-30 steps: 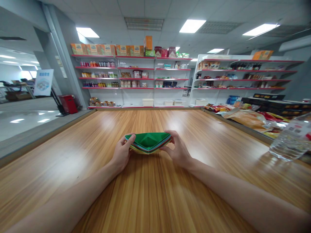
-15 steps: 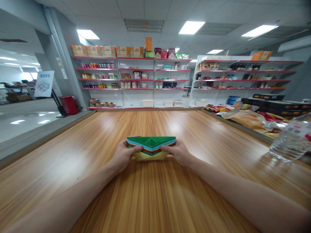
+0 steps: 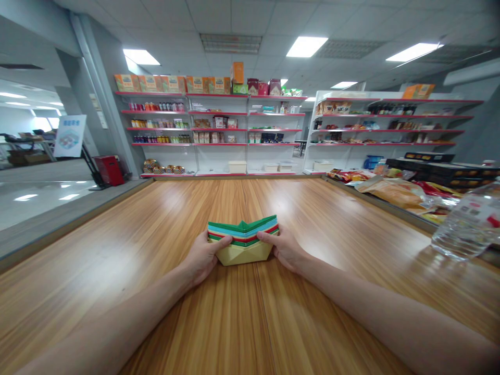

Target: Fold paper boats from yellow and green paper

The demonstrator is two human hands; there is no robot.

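Observation:
A stack of nested folded paper boats is held over the middle of the wooden table. Pale yellow forms the outermost layer, with green, red and light blue edges showing above it. My left hand is closed on the left end, its thumb pressed along the near side. At the opposite end my right hand grips in the same way, thumb on the near side. The fingers behind the boats are mostly hidden. Whether the bottom touches the table, I cannot tell.
A clear plastic bottle stands at the right. Behind it lie snack bags and stacked black boxes. A raised edging runs along the table's far side, with stocked shelves beyond.
Both hands have tilted the paper boats so that more of the pale yellow side shows. The right end now sits higher than the left, and the hands are slightly closer together.

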